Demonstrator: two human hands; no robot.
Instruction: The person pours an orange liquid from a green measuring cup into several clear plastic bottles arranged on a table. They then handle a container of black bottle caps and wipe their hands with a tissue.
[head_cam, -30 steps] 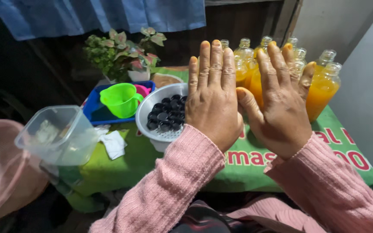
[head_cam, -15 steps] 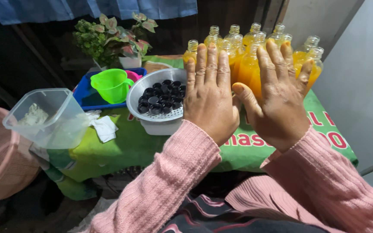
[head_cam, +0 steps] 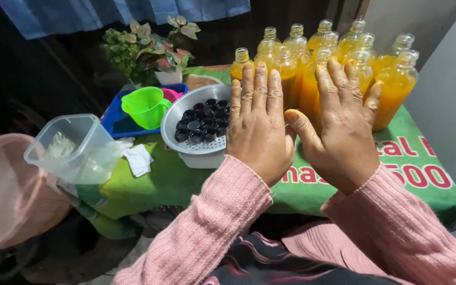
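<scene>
Perforated metal bowl (head_cam: 186,113), glossy plastic bottles (head_cam: 394,87), knitted sleeves (head_cam: 212,227)

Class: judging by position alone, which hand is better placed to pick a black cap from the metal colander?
Left. The left hand hovers right beside the perforated metal colander of black bottle caps; the right hand sits farther away, before the orange-filled plastic bottles.

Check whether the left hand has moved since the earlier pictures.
No. The left hand stays raised flat, fingers together, beside the colander of black caps; only the camera shifted.
</scene>
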